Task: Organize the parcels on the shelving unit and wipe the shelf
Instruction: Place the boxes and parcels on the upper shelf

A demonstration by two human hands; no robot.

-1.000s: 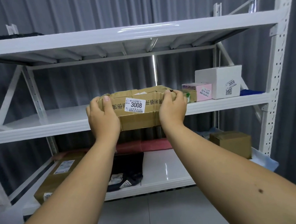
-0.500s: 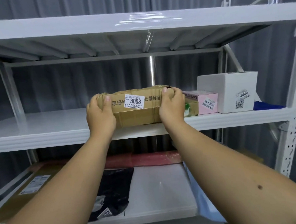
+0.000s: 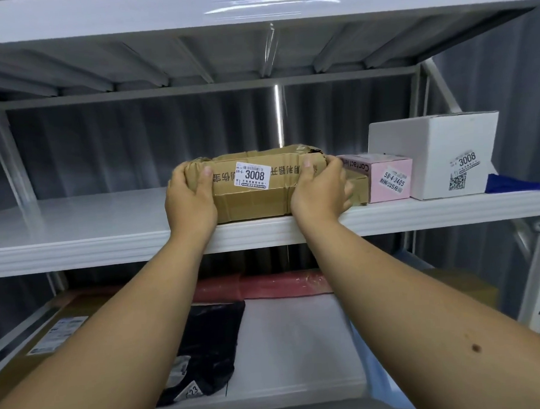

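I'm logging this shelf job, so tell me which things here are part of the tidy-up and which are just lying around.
Part of the job:
brown parcel 3008, held by left hand and right hand
pink box
white box
middle shelf
black bag parcel below
red parcel below

Just lying about:
blue cloth, possibly for wiping
grey curtain

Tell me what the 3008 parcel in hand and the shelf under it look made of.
3008 parcel: brown corrugated cardboard, matte, creased and dented at its corners. Middle shelf: probably painted or coated metal, white and glossy, with a faint sheen and a rolled front lip.
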